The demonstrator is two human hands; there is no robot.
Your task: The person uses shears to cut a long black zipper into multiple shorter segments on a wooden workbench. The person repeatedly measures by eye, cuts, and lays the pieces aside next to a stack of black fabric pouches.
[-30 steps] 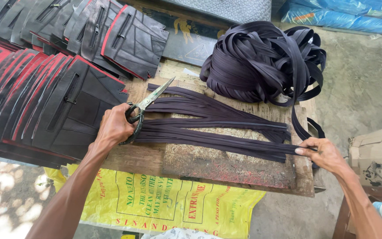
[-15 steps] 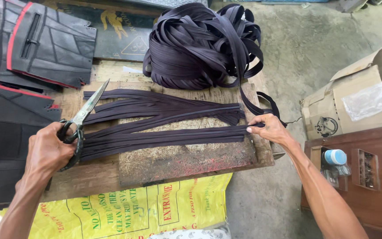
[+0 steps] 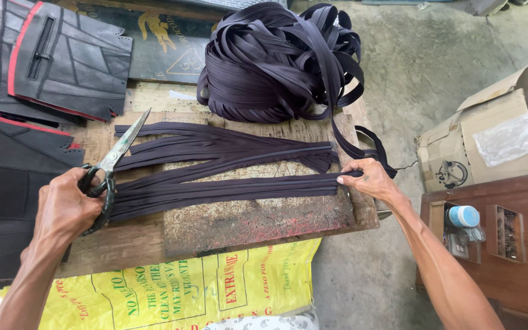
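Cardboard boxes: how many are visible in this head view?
1. The open brown cardboard box sits on the concrete floor at the right, beyond the dark wooden cabinet, with a clear plastic bag in it. Others may lie outside the frame.

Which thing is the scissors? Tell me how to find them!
Start at the wooden workbench with dark zipper strips laid across it. At the strips' left end, the left hand grips the scissors. They are the only shiny metal thing there, with the blades pointing up and away.
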